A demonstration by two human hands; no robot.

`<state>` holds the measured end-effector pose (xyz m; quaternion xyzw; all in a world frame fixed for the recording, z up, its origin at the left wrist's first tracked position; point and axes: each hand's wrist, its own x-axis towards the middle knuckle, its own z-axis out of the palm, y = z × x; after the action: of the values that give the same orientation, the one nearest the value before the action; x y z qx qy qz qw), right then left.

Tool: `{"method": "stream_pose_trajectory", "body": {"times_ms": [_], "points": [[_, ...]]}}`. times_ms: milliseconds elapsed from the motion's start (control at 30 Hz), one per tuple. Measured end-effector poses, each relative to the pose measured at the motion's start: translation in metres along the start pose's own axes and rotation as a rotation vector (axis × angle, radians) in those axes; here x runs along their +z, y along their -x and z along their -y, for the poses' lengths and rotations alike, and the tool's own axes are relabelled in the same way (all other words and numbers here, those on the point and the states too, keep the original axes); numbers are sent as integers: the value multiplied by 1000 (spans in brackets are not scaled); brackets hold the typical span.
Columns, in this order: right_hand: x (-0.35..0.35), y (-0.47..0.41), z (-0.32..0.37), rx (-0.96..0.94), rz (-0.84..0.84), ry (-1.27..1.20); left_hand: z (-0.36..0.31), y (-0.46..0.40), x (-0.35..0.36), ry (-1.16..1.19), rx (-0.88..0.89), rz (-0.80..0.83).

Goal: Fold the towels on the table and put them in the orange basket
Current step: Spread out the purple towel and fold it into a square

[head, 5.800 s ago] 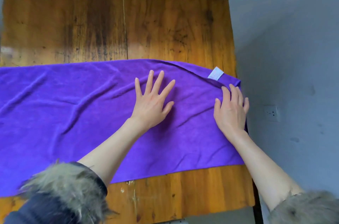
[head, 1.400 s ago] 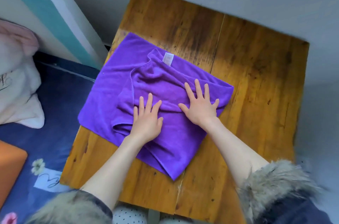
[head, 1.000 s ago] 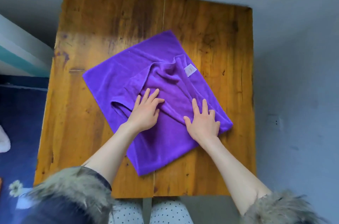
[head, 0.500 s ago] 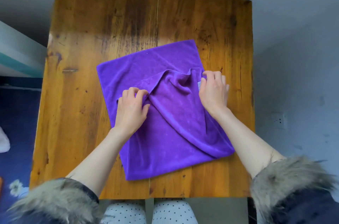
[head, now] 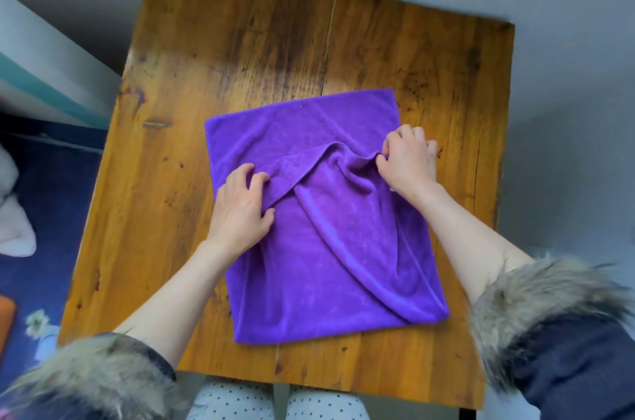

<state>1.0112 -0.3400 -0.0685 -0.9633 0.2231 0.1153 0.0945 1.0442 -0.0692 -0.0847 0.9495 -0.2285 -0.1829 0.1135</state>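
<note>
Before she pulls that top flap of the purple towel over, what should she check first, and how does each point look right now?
1. Left hand pinches the purple towel's top layer at its left edge: ok.
2. Right hand pinches the same layer at the right edge: ok.
3. Top layer flat and taut between the hands: not ok, it sags in diagonal creases.
4. Bottom layer lying flat on the wooden table: ok where it shows.
5. Bare table beyond the towel for the fold: ok.
6. Orange basket ready: cannot tell, only an orange sliver shows at the left border.
</note>
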Motion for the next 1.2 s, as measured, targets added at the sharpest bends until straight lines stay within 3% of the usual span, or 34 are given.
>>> {"method": "stream_pose_trajectory", "body": {"times_ms": [133,300,367,433,533,633,733,833,900,967,1067,1200], "points": [[-7,3,-3,22,-9,-148,-9,2,4,14,-36,-122],[-10,13,-19,143,-67,-328,4,2,0,276,-17,-234],[-10,14,-24,182,-55,-276,10,1,-9,467,-68,-209],[-10,13,-29,210,-25,-221,10,-2,-22,831,-244,-116],[-16,8,-34,302,-32,-381,12,-8,-37,1215,-397,-145],[-28,-1,-33,323,-61,-489,18,-16,-57,1427,-423,-233],[-46,-2,-27,202,-74,-471,25,-23,-82,1634,-364,-283],[-60,-3,-20,92,-194,-550,34,-29,-98,1802,-270,-312],[-66,-8,-14,75,-254,-664,43,-37,-97,1776,-280,-335],[-64,-21,-7,94,-295,-730,52,-47,-88,1573,-376,-369],[-46,-47,-1,117,-259,-675,61,-64,-64,1197,-495,-366],[-24,-78,0,128,-187,-566,71,-80,-45,873,-481,-393]]}}
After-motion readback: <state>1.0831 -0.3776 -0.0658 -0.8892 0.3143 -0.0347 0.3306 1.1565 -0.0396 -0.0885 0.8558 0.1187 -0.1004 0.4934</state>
